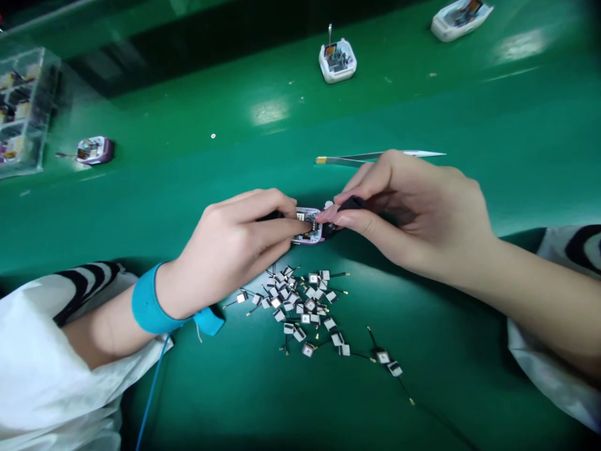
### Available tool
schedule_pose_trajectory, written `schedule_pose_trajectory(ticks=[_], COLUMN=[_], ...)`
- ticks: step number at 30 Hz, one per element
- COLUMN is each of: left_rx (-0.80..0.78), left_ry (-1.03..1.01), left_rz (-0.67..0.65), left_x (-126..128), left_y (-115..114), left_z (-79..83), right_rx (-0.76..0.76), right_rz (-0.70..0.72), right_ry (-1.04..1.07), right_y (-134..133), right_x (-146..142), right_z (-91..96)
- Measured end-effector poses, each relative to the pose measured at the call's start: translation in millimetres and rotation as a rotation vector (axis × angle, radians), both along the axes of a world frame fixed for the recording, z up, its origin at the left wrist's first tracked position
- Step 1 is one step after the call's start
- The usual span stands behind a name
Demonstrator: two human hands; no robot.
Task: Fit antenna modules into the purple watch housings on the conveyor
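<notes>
- My left hand has its fingers closed around a small pink-and-white circuit device, which sits just above the antenna pile, right in the middle of the green counter
- My right hand has its fingers pinched on a small black piece right at the device's edge, and the two hands are almost touching
- Steel tweezers lie just past my right hand
- Loads of little square patch antennas with thin leads are scattered by my left wrist
- Blue wrist strap on my left wrist, cord running off the counter
</notes>
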State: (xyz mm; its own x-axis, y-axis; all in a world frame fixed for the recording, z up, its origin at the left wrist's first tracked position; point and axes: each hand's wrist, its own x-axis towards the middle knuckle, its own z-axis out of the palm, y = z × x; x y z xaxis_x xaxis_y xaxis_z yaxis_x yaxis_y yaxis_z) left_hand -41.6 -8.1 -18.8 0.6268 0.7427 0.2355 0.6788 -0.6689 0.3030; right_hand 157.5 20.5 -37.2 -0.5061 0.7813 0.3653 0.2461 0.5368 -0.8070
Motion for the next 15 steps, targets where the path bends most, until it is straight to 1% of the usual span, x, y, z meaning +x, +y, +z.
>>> schedule_pose_trajectory(ticks=[6, 12, 15], left_rx=[0.050, 0.031, 0.038], left_ry=[-0.006, 0.007, -0.010], left_rz=[0.000, 0.012, -0.011], left_x=[-0.4, 0.9, 0.6], left_y=[1.6, 1.8, 1.6], left_z=[-1.1, 0.0, 0.4], right_rx=[0.009, 0.032, 0.028], right_rz=[-0.040, -0.044, -0.062], right_ry=[-0.047, -0.060, -0.070], right_y=[1.0, 1.8, 1.7], right_x=[-1.3, -1.6, -1.8], right_z=[-2.2, -2.1, -1.9])
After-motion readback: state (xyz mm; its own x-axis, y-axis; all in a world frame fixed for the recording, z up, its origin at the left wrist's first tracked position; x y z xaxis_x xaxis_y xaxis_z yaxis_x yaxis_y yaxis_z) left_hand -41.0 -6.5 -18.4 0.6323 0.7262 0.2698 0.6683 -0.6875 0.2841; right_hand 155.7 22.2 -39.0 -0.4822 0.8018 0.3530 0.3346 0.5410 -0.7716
